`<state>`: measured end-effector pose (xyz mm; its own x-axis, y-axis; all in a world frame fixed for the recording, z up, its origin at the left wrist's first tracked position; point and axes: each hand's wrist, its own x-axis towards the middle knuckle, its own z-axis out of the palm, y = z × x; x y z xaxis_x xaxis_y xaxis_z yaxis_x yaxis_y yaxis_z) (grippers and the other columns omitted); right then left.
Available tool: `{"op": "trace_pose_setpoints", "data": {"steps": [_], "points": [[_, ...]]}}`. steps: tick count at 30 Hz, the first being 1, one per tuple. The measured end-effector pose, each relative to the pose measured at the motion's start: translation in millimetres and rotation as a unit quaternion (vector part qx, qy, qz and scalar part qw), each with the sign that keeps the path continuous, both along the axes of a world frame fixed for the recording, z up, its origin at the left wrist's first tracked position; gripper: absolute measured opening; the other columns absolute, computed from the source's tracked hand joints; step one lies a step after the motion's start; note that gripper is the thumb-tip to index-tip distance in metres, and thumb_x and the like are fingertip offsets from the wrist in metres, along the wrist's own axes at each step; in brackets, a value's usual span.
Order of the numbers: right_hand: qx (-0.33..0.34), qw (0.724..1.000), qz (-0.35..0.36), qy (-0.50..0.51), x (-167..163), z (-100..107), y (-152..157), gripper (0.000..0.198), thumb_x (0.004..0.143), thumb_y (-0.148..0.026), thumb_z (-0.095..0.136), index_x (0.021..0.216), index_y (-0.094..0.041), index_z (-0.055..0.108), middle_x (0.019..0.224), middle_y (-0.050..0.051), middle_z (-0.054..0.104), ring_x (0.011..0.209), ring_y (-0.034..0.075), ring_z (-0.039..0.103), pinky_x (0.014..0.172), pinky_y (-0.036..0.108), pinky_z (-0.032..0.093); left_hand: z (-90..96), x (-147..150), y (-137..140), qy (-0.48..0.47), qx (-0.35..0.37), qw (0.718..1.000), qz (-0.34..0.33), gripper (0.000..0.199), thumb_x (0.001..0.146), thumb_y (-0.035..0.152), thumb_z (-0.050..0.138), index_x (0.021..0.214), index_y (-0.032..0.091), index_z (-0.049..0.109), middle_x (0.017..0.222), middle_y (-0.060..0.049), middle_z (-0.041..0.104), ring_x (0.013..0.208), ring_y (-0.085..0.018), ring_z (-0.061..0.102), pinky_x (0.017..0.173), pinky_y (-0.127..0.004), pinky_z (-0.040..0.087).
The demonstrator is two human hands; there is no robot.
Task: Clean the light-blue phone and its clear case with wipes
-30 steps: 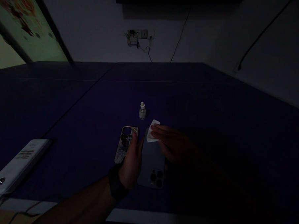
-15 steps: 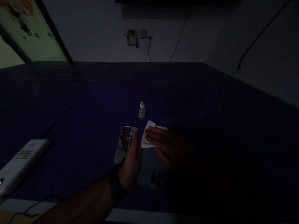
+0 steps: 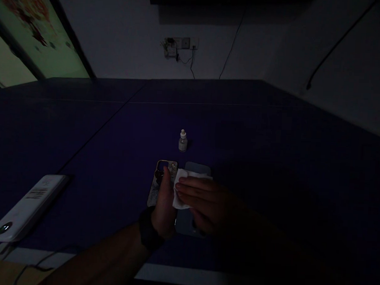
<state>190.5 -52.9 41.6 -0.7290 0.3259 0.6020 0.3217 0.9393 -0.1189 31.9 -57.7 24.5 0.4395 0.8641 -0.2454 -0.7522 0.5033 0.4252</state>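
A blue-grey smartphone (image 3: 185, 223) is back side up, its camera end nearest me. My left hand (image 3: 164, 210), with a dark watch on its wrist, holds the phone along its left edge, thumb pointing away; its other fingers are hidden. My right hand (image 3: 203, 197) presses a folded white tissue (image 3: 180, 201) against the middle of the phone's back, covering part of the camera bumps. Left of the phone lies a patterned phone case (image 3: 154, 191), partly behind my left thumb. Beyond them stands a small white-capped dropper bottle (image 3: 183, 142).
A white oblong device (image 3: 29, 207) with a round dark button or lens lies at left, cables (image 3: 30, 265) near its lower end. The surface is dark blue (image 3: 130, 131). At the far wall are sockets with plugs (image 3: 181, 45). The light is dim.
My right hand has drawn the tissue toward me along the phone, from its far end to the middle, uncovering the far end. My left hand stays at the phone's edge.
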Motion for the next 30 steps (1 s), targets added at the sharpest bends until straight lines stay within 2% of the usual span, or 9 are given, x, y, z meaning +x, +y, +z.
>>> {"op": "trace_pose_setpoints", "data": {"steps": [3,7,12,15,18,23,25,28,30], "points": [[-0.001,1.000,-0.022,0.018,11,-1,5,0.035,0.092,-0.007,0.049,0.120,-0.015,0.069,0.127,0.011,0.073,0.124,0.018,0.066,0.105,0.036,0.057,3.5,-1,-3,0.002,-0.012,0.999,-0.034,0.070,0.094,0.072,0.043,0.118,0.013,0.070,0.084,-0.008,0.071,0.087,-0.023,0.071,0.085,-0.033,0.054],[0.014,0.996,-0.089,0.004,14,3,8,0.036,0.093,-0.007,0.050,0.126,-0.012,0.067,0.131,0.015,0.071,0.129,0.021,0.063,0.106,0.038,0.057,2.1,-3,-3,0.001,-0.020,0.999,-0.035,0.069,0.095,0.071,0.040,0.120,0.014,0.070,0.091,-0.010,0.073,0.091,-0.024,0.071,0.089,-0.035,0.053],[-0.013,1.000,0.006,-0.010,11,5,4,0.033,0.093,-0.008,0.049,0.117,-0.010,0.071,0.127,0.013,0.073,0.125,0.018,0.065,0.107,0.034,0.056,-2.5,-1,4,-0.007,-0.014,1.000,-0.005,0.063,0.096,0.068,0.043,0.104,0.014,0.073,0.069,-0.004,0.065,0.071,-0.019,0.067,0.078,-0.031,0.054],[-0.014,0.999,-0.034,0.019,15,1,6,0.032,0.091,-0.007,0.051,0.115,-0.011,0.072,0.125,0.013,0.074,0.122,0.019,0.067,0.105,0.036,0.057,1.9,0,2,0.005,-0.033,0.999,-0.021,0.067,0.098,0.068,0.037,0.117,0.013,0.071,0.083,-0.008,0.072,0.087,-0.023,0.071,0.086,-0.033,0.054],[-0.006,0.998,-0.061,0.007,12,-2,8,0.037,0.092,-0.006,0.051,0.125,-0.009,0.068,0.132,0.017,0.070,0.130,0.022,0.062,0.108,0.041,0.055,4.8,1,-1,0.008,-0.040,0.999,-0.002,0.068,0.098,0.067,0.038,0.128,0.013,0.067,0.099,-0.011,0.074,0.101,-0.025,0.071,0.094,-0.036,0.052],[-0.016,1.000,0.004,-0.021,11,1,6,0.041,0.092,-0.006,0.050,0.128,-0.013,0.067,0.133,0.013,0.070,0.131,0.019,0.061,0.110,0.039,0.054,5.8,3,1,0.007,-0.040,0.999,0.007,0.070,0.099,0.066,0.035,0.129,0.011,0.067,0.099,-0.012,0.074,0.102,-0.025,0.070,0.095,-0.036,0.052],[-0.014,1.000,-0.010,-0.006,16,2,7,0.040,0.092,-0.007,0.050,0.125,-0.016,0.068,0.129,0.010,0.073,0.127,0.018,0.065,0.106,0.037,0.057,6.6,3,0,0.009,-0.036,0.999,-0.011,0.072,0.099,0.067,0.033,0.129,0.011,0.067,0.099,-0.012,0.074,0.104,-0.026,0.070,0.096,-0.037,0.052],[0.006,0.997,-0.072,-0.001,18,3,8,0.038,0.092,-0.007,0.050,0.125,-0.012,0.067,0.129,0.015,0.072,0.126,0.022,0.066,0.104,0.040,0.058,6.3,2,-2,0.011,-0.021,0.999,-0.022,0.072,0.097,0.069,0.037,0.131,0.013,0.066,0.103,-0.012,0.074,0.107,-0.027,0.069,0.095,-0.038,0.052],[0.014,0.997,-0.077,-0.018,14,2,7,0.039,0.092,-0.007,0.051,0.128,-0.009,0.066,0.132,0.017,0.070,0.130,0.023,0.062,0.107,0.042,0.056,5.1,2,-2,0.005,-0.014,1.000,-0.009,0.072,0.095,0.071,0.040,0.131,0.013,0.066,0.101,-0.012,0.074,0.104,-0.027,0.070,0.092,-0.036,0.053]]}}
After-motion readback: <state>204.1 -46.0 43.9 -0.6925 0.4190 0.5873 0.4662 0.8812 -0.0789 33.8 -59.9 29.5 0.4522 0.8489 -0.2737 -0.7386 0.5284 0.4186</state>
